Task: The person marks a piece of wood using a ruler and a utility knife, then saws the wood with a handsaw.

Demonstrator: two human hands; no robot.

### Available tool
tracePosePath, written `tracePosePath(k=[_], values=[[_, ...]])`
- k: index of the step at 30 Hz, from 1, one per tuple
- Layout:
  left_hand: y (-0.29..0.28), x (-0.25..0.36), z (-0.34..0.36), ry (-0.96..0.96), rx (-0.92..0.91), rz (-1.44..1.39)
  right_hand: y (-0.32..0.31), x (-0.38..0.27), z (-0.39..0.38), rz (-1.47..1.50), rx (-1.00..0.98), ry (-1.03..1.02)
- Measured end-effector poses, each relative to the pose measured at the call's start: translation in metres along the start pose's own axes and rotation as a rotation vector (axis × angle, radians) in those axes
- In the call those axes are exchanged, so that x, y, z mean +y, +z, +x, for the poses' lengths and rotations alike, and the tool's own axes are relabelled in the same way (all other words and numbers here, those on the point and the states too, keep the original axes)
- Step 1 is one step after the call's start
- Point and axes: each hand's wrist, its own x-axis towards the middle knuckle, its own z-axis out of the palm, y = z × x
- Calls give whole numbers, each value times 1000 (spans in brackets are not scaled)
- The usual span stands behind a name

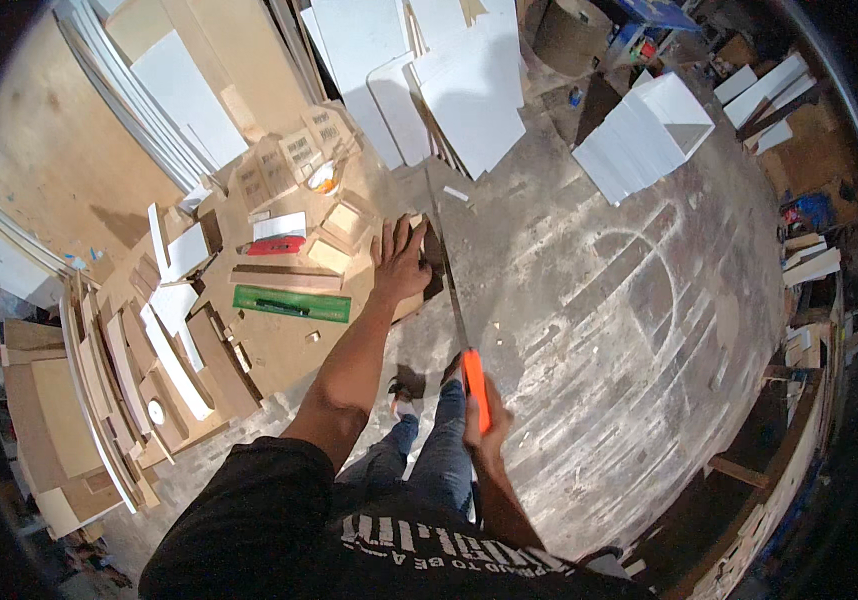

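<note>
In my right hand (489, 420) is the orange handle of a handsaw (477, 385), gripped low in front of my legs. Its long thin blade (455, 295) points up and away, just right of the workbench's edge. My left hand (401, 262) lies with fingers spread on a piece of wood at that edge. The wood's dark brown side (436, 262) shows between the hand and the blade; most of it is hidden. Whether the teeth touch the wood, I cannot tell. Left of this hand are small wooden blocks (328, 254), a wooden strip (287, 279) and a red utility knife (273, 246).
A green flat plate (324, 307) carries a dark pen-like thing (282, 307). White and brown offcuts (174, 345) crowd the bench's left. White panels (464, 100) lean at the back. A white open box (639, 140) stands on the stained concrete floor (629, 330).
</note>
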Motion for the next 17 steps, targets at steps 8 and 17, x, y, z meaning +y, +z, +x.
tracePosePath(k=[8,17], values=[[-10,5,0,-51,-80,-22,8,4,6,2,-34,40],[-8,11,4,-45,-135,27,35,1,77,44,-85,94]])
